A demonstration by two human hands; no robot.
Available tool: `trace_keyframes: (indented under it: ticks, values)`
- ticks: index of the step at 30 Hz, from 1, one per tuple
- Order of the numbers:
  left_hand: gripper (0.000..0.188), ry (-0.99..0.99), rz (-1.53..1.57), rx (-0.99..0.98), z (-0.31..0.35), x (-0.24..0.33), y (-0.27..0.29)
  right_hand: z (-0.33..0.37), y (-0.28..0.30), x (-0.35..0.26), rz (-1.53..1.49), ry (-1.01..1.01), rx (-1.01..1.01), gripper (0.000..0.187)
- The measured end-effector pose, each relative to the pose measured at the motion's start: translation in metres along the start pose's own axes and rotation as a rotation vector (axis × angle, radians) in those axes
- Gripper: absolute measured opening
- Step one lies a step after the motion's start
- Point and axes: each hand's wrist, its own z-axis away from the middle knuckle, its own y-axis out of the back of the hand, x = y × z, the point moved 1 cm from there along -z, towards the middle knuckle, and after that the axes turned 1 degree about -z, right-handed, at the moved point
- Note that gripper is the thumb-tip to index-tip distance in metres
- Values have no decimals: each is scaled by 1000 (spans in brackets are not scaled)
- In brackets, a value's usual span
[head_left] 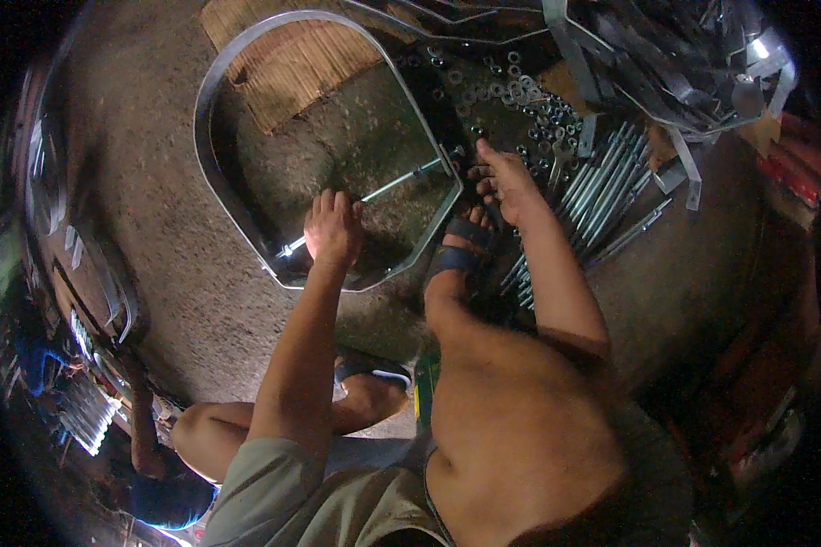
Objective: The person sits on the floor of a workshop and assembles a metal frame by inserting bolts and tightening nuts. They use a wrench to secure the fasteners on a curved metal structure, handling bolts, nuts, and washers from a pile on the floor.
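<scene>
At the far left rim the picture goes dark and bent; curved metal strips [109, 292] lie there on the floor, hard to make out. Near the lower left another person [146, 438] crouches, mostly cut off by the edge, beside a bundle of shiny pieces [87, 415].

A big bent metal band [212, 118] forms a rounded frame on the concrete floor [155, 237], its far end over a woven mat [287, 59]. A threaded rod [397, 182] crosses the frame's near end from the lower left corner up to the right side.

The left hand [333, 228] is seen from the back, fingers curled down at the rod near the frame's lower left corner. It seems closed on the rod, but the fingertips are hidden, so the grip cannot be told for sure.

A foot in a sandal [461, 242] rests just right of the frame, on or against its right edge.

The right hand [502, 182] lies past the foot with fingers spread loosely apart, holding nothing visible, at the near edge of a scatter of nuts and washers [511, 91]. Right of it lies a row of long rods [602, 191], partly hidden by the forearm. Far right, a tangle of metal strips [684, 64] blurs into glare.
</scene>
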Motion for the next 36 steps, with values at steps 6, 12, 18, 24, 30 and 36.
trace_keyframes:
  ticks: [6, 12, 18, 24, 30, 36]
  values:
    - [27, 24, -5, -31, -2, 3, 2, 5, 10, 14, -272, 87, -58, 40]
    - [26, 33, -9, -49, 1, 3, 1, 2, 12, 16, -579, -67, -356, 43]
    - [27, 57, -38, -64, 1, 2, -3, 2, 8, 35, -533, -93, -83, 37]
    - [29, 56, -54, -89, -3, 3, 2, -23, -6, 17, 142, 293, -103, 28]
    - [28, 39, -46, -66, -2, 0, -3, -22, 17, 9, -353, -32, -64, 44]
    - [28, 49, -42, -72, -1, 4, 1, -13, 4, 7, -362, -94, -228, 48]
